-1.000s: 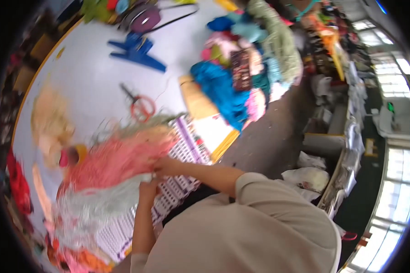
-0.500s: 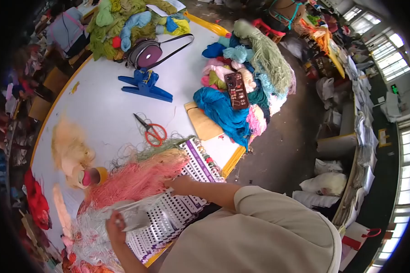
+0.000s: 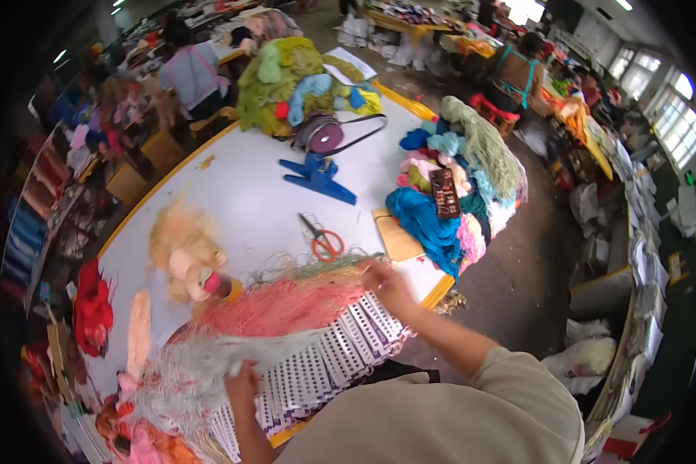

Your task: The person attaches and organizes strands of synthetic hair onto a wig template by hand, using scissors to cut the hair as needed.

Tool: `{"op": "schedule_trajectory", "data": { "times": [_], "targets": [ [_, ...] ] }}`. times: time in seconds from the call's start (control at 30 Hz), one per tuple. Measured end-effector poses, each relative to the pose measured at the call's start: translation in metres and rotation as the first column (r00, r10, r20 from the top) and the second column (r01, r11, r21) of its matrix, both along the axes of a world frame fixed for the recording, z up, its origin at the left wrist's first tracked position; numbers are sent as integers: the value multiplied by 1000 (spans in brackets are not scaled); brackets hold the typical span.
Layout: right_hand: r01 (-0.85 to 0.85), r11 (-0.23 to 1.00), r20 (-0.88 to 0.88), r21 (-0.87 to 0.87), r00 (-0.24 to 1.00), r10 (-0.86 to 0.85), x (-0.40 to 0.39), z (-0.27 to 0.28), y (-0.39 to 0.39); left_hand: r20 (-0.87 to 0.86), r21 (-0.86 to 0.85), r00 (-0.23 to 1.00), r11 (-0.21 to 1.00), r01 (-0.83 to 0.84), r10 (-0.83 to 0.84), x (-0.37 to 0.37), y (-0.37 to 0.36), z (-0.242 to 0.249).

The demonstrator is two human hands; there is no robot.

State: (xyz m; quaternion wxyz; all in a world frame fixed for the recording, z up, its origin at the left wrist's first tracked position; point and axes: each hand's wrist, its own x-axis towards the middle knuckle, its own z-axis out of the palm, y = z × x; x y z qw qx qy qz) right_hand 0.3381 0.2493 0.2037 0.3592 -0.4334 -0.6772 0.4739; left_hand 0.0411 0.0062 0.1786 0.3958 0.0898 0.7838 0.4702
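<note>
My left hand (image 3: 243, 384) grips a bundle of pale grey-green yarn (image 3: 201, 363) near the table's front edge. At the upper end of a pink yarn bundle (image 3: 282, 305), my right hand (image 3: 387, 284) pinches the strands. Both bundles lie across a white perforated card with purple columns (image 3: 329, 363). Red-handled scissors (image 3: 323, 240) lie just beyond my right hand on the white table (image 3: 240, 197).
A blue clamp (image 3: 317, 176), a purple round bag (image 3: 325, 135) and heaps of green and blue yarn (image 3: 448, 185) sit further back. A cream yarn tuft (image 3: 182, 251) and red yarn (image 3: 93, 309) lie to the left. People work at tables behind; the floor is to the right.
The view has swung up and left. My hands have spread apart along the card, the right one moving up to the pink bundle's end, the left one staying low on the grey-green yarn.
</note>
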Motion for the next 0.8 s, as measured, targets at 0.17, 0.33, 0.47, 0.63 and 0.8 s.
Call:
{"op": "schedule_trajectory", "data": {
  "times": [0.17, 0.33, 0.47, 0.63, 0.8],
  "targets": [
    [297, 731, -358, 615, 930, -77, 33, 276, -97, 150, 197, 957, 956, 218, -249, 24, -12, 19],
    [238, 752, -541, 614, 821, 182, 15, 305, -140, 80, 197, 940, 930, 311, -332, 20, -30, 28],
    [177, 805, -683, 566, 647, 338, 1, 315, -177, 61, 119, 919, 917, 381, -390, 19, -46, 29],
    [130, 866, -837, 483, 358, 414, -9, 312, -208, -3, 97, 901, 897, 431, -433, 21, -56, 33],
    [43, 788, -789, 614, 66, 611, 7, 345, -190, -79, 114, 884, 877, 467, -461, 26, -43, 34]
  ]
}}
